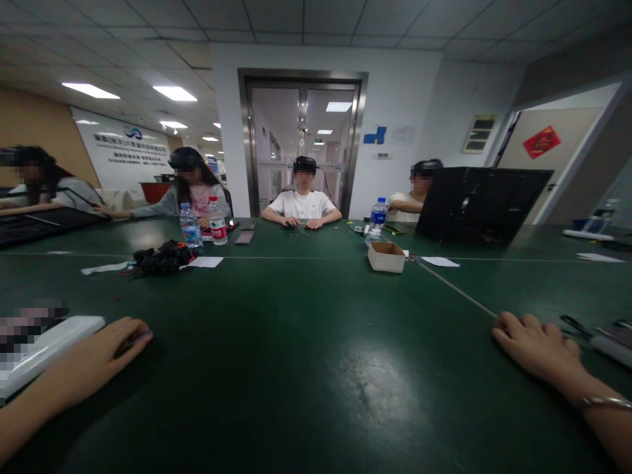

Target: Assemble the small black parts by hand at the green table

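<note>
My left hand (111, 349) rests near the left edge of the green table, thumb and fingers closed together. Something small and dark may show between them, but I cannot make it out. Right beside that hand lies a long white, smooth-edged object (54, 345). At the right side my right hand (536, 345) is palm down on the table with its fingers curled under, so the fingertips and anything below them are hidden. A pale thin line (459, 286) runs across the tabletop up to this hand; whether it is a cord or a seam I cannot tell.
Across the green table (276, 342) stand an open box (386, 258), several bottles and a black tangled bundle (165, 257). A large black panel (484, 204) rises at the back right. Several people wearing headsets sit around the far side. A grey object (612, 345) lies right of my right hand.
</note>
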`<state>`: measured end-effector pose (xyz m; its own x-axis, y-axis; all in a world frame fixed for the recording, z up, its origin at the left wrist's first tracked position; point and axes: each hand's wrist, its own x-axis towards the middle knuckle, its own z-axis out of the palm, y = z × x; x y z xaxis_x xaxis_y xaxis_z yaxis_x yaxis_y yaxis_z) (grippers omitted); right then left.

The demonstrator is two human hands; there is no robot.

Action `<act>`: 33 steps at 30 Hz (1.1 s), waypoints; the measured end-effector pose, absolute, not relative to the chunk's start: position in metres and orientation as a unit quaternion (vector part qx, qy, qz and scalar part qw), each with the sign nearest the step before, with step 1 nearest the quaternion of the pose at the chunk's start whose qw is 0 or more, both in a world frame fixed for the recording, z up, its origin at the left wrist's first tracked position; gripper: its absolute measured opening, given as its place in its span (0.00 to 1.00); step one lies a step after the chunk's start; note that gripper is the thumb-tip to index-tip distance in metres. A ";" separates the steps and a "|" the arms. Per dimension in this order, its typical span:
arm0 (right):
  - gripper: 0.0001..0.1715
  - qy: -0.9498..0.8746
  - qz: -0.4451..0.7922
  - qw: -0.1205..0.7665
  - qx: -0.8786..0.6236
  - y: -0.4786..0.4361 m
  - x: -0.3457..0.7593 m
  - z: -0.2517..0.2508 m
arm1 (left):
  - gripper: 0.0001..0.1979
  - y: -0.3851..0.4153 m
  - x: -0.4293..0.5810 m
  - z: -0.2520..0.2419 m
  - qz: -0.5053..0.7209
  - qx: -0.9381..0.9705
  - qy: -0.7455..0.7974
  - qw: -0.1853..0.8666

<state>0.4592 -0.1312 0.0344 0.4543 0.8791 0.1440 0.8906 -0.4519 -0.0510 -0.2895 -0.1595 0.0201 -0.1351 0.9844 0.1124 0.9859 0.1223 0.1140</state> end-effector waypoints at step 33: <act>0.13 -0.735 0.253 0.370 -0.508 -0.048 0.123 0.008 | 0.20 -0.014 0.015 0.001 -0.500 -0.549 -0.599 -0.298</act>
<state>0.1232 -0.0483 0.0085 -0.2095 0.9348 0.2867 0.5602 0.3551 -0.7484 0.0155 -0.0143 0.0011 -0.2189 0.9566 0.1924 0.3606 -0.1040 0.9269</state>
